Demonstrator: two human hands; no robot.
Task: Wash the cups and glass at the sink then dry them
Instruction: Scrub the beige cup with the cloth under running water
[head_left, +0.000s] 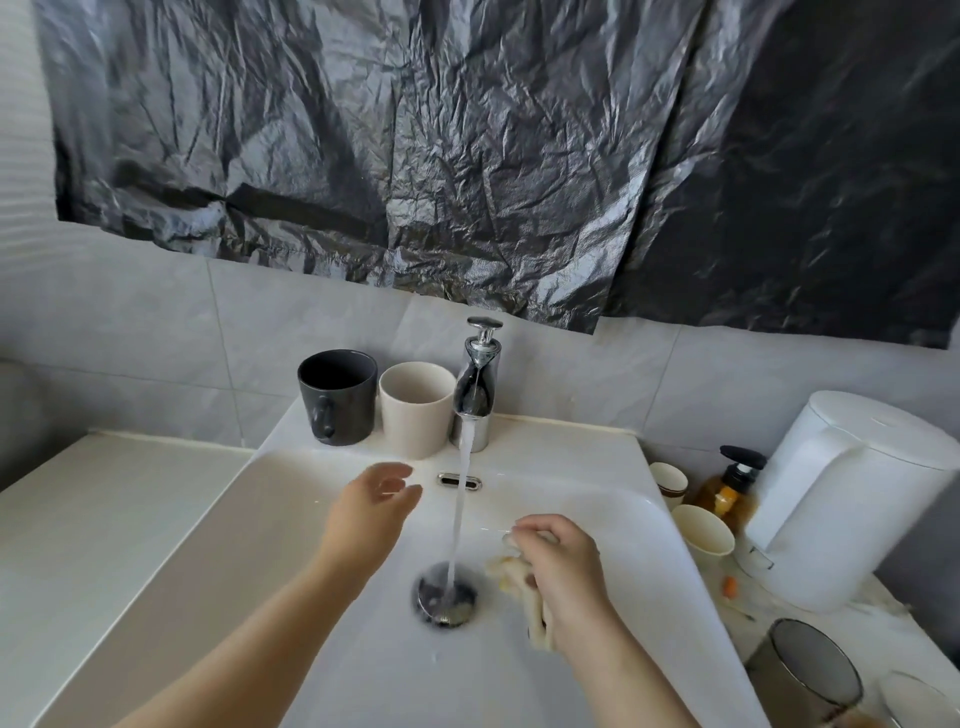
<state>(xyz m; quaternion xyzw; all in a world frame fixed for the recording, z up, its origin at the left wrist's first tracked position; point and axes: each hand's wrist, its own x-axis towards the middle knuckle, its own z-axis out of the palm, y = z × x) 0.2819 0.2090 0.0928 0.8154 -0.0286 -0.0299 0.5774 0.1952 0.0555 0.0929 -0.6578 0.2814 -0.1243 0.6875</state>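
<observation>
My right hand (563, 564) is clenched around a limp, wet, cream-coloured cloth (511, 571) over the glossy white ceramic basin (649, 525), just right of the round chrome drain (445, 597). My left hand (371, 506) hangs empty over the basin, fingers loosely spread. A smooth stream of water (460, 509) falls from the polished chrome tap (478, 384) onto the drain. On the ledge left of the tap stand a matte dark grey handled mug (337, 397) and, touching it, a plain cream handleless cup (415, 408). A clear ribbed glass (805, 670) lies on the counter at right, beside an amber pump bottle (730, 493) whose label I cannot read.
</observation>
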